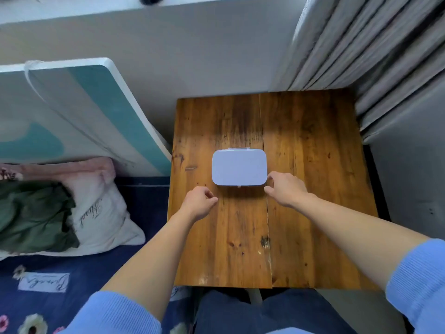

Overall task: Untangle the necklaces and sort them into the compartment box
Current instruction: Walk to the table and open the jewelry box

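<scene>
2 bare hands, my left hand (198, 201) loosely curled and my right hand (284, 188) half-open, hold nothing. I flank the closed lavender rounded-rectangular plastic box (239, 167) on the brown wooden table (313, 165), likely to unlatch it.

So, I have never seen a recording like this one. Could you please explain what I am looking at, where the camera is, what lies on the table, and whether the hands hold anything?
There is no machine here. A person wears one wide-angle camera on the head, looking forward and down, so you see their own two arms in blue sleeves. On the wooden table lies one pale, closed box, lid down, with a small clasp on its near edge. The left hand is loosely curled near the box's near left corner. The right hand is open by its right side, fingertips very close to it. Neither hand holds anything. No necklaces are visible. A bed with pillows is at the left, curtains at the right.
</scene>
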`<state>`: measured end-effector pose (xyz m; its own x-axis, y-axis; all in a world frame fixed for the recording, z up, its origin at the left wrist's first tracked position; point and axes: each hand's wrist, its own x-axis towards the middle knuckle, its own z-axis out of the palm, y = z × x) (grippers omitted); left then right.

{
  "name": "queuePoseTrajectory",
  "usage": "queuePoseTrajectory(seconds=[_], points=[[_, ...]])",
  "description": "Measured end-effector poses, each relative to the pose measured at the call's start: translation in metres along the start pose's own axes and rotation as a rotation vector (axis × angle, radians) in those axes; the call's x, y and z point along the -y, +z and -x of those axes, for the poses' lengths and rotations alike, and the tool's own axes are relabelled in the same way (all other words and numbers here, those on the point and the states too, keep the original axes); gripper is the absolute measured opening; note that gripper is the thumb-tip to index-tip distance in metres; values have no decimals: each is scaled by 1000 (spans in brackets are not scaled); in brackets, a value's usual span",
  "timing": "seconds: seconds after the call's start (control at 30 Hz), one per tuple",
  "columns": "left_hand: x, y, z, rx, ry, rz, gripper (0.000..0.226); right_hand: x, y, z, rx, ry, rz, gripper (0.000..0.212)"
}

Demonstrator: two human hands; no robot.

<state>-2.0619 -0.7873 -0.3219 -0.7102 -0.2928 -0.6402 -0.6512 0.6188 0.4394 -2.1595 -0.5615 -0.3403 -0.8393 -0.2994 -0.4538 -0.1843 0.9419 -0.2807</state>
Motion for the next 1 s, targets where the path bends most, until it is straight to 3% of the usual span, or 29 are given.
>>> queuePoseTrajectory(seconds=[0.17,0.3,0.47,0.8,0.93,1.0], points=[[-6,10,-44,-95,-111,84,32,-4,18,-36,-19,126,-143,46],[-11,16,-80,-60,-195,168,51,-2,30,-54,-21,253,-255,54],[-16,26,-98,-52,-174,252,34,7,41,-63,2,300,-368,38],[-8,23,-76,-82,-85,317,36,14,37,-43,11,219,-306,32],[-1,15,-71,-124,-68,304,32,11,30,-30,-38,85,-199,55],[-1,10,-70,-158,-39,348,32,7,22,-29,-89,15,-140,54]])
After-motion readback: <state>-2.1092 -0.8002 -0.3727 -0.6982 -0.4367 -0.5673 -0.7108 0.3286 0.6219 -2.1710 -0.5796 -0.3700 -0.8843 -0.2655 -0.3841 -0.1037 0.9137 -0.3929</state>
